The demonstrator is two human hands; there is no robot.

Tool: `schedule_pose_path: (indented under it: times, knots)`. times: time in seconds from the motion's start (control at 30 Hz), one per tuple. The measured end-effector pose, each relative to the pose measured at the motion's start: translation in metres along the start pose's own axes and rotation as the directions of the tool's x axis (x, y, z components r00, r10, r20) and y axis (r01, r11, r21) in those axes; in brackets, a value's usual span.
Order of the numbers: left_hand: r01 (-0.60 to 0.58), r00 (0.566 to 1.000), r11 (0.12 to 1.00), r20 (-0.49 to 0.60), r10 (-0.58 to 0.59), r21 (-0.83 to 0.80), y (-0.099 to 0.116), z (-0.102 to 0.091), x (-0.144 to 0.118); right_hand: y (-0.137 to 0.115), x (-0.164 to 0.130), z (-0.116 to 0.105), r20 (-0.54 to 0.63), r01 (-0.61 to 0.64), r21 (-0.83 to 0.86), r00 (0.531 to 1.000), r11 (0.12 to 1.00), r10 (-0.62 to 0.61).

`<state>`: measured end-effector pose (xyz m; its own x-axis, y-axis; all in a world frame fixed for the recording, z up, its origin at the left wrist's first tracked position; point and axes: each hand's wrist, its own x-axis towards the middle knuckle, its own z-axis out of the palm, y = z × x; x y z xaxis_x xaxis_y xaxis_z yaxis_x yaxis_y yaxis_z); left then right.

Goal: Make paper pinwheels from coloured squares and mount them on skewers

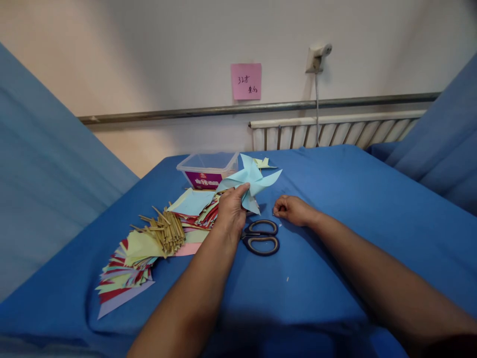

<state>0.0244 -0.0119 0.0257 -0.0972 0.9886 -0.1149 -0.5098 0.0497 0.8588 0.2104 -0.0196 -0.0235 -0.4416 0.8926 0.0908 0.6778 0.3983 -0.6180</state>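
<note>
Nearest, a fan of flat coloured paper sheets [124, 278] in red, yellow, green and lilac spreads over the smooth blue cloth [335, 258] covering the table, their pointed corners sticking out. On top of them lies a loose heap of short, thin, straw-coloured sticks [167, 231]. Just right of the pile, black-handled scissors [261, 237] rest flat on the cloth, the oval loops facing right, partly hidden under the left wrist.

The left hand [231, 211] sits above the paper pile with its fingers curled together and thumb pressed in, clamped on the lower edge of a pale blue paper pinwheel [253, 181], whose folded, pointed vanes stand up above the knuckles. The right hand [294, 209] rests on the cloth near the pinwheel, fingers drawn into a loose fist with the tips pinched; whether they hold something small cannot be told.

Behind the pinwheel a clear plastic box [206, 169] with a purple label stands by a yellowish folded paper piece [264, 162]. On the far wall hang a pink note [246, 81] and a ribbed white radiator [331, 132].
</note>
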Motion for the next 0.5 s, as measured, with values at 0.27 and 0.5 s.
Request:
schedule_pose_path:
  times: [0.27,0.5]
  knots:
    - [0.007,1.000,1.000,-0.003,-0.007,-0.004,-0.001,0.002,-0.001,0.001,0.002,0.006,-0.110,-0.082,-0.027,0.991,0.996,0.079]
    - [0.018,1.000,1.000,0.009,-0.018,-0.006,-0.002,0.003,-0.003,-0.014,0.000,0.006,-0.082,-0.146,-0.110,0.987,0.983,0.138]
